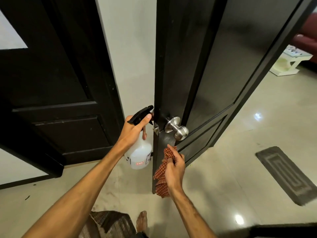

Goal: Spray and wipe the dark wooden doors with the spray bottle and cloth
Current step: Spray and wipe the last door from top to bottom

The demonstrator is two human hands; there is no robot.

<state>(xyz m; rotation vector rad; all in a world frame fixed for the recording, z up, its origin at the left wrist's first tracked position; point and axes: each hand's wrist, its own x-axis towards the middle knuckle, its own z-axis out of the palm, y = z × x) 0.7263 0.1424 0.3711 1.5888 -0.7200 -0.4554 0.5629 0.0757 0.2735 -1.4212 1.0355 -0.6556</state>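
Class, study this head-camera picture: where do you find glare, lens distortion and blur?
Head view: lights reflect as white glare spots on the glossy floor. Head view: the wide-angle lens splays the open door and the closed door outward. Head view: the red furniture at the right edge is blurred; the knob is sharp, with a soft sheen.

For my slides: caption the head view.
Left hand holds a spray bottle beside the dark door; right hand grips a checked cloth below the knob.
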